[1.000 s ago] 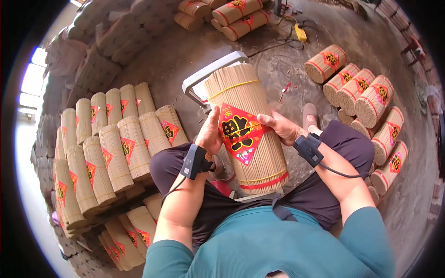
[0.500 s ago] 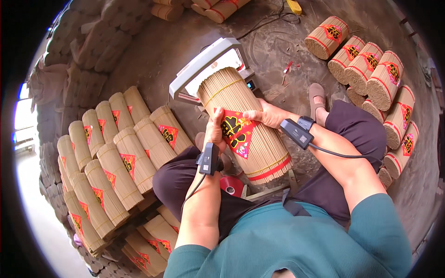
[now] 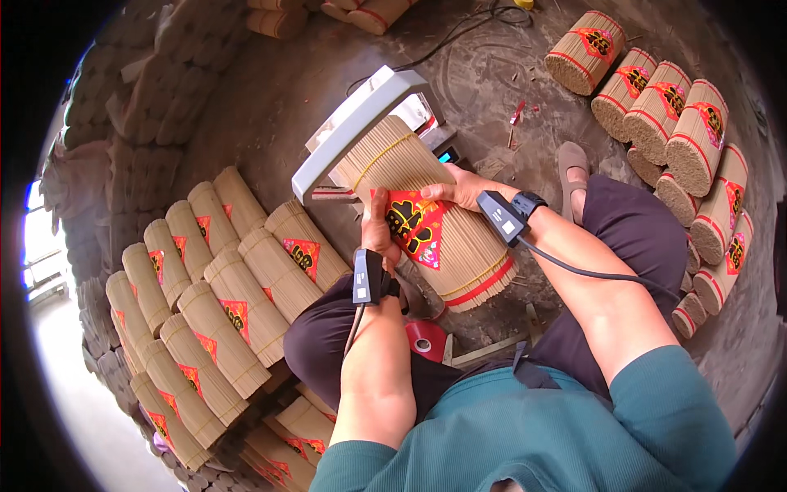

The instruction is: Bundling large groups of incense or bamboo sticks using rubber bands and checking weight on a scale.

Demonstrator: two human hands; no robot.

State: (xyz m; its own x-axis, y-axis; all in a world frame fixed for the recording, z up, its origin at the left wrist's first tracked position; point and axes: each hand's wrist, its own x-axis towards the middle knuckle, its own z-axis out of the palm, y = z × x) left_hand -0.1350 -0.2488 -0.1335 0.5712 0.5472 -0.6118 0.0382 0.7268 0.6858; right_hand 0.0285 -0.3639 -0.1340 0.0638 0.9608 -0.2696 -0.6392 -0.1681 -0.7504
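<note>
Between my two hands lies a thick bundle of thin tan sticks (image 3: 471, 258), tilted, its far end passing under the grey arch of a banding machine (image 3: 410, 82). Around its near end run a yellow band and a red band (image 3: 485, 287). A red diamond label (image 3: 425, 246) with dark and gold print sits on top at the middle. My left hand (image 3: 379, 230) grips the bundle's left side, thumb along the label's edge. On the right side my right hand (image 3: 461, 189) holds it, thumb pressing the label's upper corner. Both palms are hidden against the sticks.
Many labelled stick bundles (image 3: 221, 307) are stacked at my left. Others with red bands (image 3: 693, 135) are piled at the right, and more (image 3: 369, 16) lie at the far side. A red spool (image 3: 426, 338) sits between my legs. A black cable (image 3: 459, 37) crosses the floor.
The bundle has slid farther under the machine's arch, away from me, with both hands still on it. My view has shifted slightly.
</note>
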